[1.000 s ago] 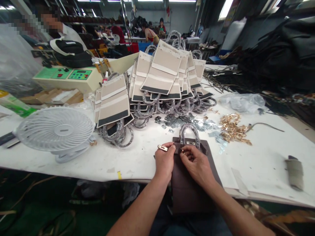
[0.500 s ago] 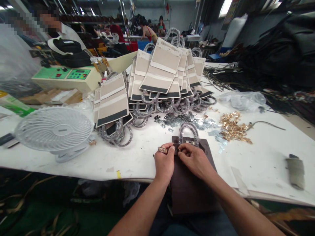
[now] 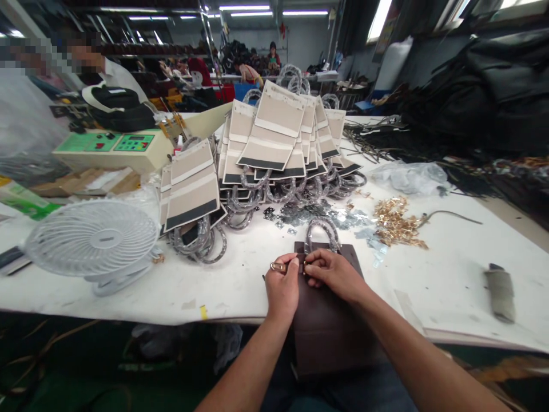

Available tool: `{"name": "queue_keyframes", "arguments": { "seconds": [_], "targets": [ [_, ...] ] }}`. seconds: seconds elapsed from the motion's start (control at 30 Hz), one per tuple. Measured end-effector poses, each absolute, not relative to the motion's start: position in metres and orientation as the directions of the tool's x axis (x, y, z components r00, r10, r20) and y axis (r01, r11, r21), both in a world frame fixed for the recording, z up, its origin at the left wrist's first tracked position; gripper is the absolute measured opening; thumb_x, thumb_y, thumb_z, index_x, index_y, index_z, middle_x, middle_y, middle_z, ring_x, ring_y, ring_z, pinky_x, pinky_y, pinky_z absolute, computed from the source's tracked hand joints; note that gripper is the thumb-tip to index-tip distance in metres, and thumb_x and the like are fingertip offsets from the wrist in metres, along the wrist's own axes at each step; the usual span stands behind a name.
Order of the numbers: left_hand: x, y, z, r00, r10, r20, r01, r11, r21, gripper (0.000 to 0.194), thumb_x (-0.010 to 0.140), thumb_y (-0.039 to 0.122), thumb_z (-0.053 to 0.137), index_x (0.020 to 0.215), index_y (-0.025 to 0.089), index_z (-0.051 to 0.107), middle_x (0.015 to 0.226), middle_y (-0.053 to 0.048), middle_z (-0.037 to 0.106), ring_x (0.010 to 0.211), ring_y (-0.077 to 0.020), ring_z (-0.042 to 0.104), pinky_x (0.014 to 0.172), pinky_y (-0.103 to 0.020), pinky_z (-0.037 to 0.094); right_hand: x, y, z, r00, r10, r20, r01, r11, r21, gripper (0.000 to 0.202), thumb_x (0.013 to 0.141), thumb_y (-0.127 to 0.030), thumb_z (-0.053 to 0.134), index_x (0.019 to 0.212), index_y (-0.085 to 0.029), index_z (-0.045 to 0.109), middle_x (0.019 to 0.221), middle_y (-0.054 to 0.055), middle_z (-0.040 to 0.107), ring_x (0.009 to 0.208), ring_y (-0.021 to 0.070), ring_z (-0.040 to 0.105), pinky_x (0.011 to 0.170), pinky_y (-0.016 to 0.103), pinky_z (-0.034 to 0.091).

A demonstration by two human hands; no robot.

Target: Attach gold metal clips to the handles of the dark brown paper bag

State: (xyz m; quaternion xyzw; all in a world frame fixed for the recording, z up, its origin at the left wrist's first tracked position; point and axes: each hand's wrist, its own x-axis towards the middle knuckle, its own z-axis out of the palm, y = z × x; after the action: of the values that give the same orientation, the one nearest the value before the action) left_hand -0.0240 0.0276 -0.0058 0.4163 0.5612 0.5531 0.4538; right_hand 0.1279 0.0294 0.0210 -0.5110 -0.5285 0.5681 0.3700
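Observation:
A dark brown leather handbag panel lies over the table's front edge, its plastic-wrapped handle toward the far side. My left hand is closed on a short dark leather strap above the panel; a gold metal plate on the strap pokes out to the left of my fingers. Against the strap's right end, my right hand pinches a small gold-coloured piece. Its exact shape is mostly hidden by the fingertips.
Piled bag panels with wrapped handles fill the table's middle. Silver plates and gold fittings lie scattered in front and to the right. A white fan stands left, a grey wrapped roll right. Co-workers sit farther back.
The camera view has tilted up slightly and shifted right. My right fingers have come closer to my left hand along the strap; both hands keep their grip.

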Motion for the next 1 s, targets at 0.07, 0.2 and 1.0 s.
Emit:
{"name": "queue_keyframes", "arguments": {
  "seconds": [0.07,0.2,1.0],
  "targets": [
    [-0.025,0.029,-0.009,-0.242,0.969,-0.056,-0.053,0.044,0.998,0.028,0.085,0.040,0.070,0.100,0.017,0.076,0.088,-0.006,0.075,0.081,-0.0212,0.069,0.078,-0.032,0.054,0.131,0.029,0.020,-0.209,0.961,-0.181,0.088,-0.166,-0.982,0.032,0.084,-0.039,0.072,0.105,-0.017,0.062,0.074,-0.002,0.069,0.065,0.0157,0.070,0.063,0.026,0.054],
    [-0.025,0.031,-0.013,-0.245,0.968,-0.060,-0.057,0.047,0.997,0.032,0.083,0.042,0.072,0.102,0.017,0.076,0.090,-0.006,0.076,0.083,-0.0215,0.070,0.078,-0.032,0.054,0.127,0.028,0.011,-0.135,0.981,-0.139,0.088,-0.128,-0.988,0.027,0.083,-0.038,0.074,0.097,-0.018,0.064,0.073,-0.002,0.069,0.062,0.0152,0.069,0.059,0.025,0.054],
    [-0.023,0.045,0.014,0.049,0.854,0.519,0.622,-0.432,0.653,0.038,0.085,0.044,0.069,0.117,0.022,0.069,0.126,-0.010,0.066,0.121,-0.0333,0.058,0.107,-0.052,0.047,0.344,-0.003,-0.008,0.423,0.872,0.245,0.672,-0.121,-0.730,0.025,0.087,-0.041,0.060,0.095,-0.022,0.073,0.092,0.004,0.073,0.073,0.0213,0.066,0.076,0.036,0.049]
  ]
}}
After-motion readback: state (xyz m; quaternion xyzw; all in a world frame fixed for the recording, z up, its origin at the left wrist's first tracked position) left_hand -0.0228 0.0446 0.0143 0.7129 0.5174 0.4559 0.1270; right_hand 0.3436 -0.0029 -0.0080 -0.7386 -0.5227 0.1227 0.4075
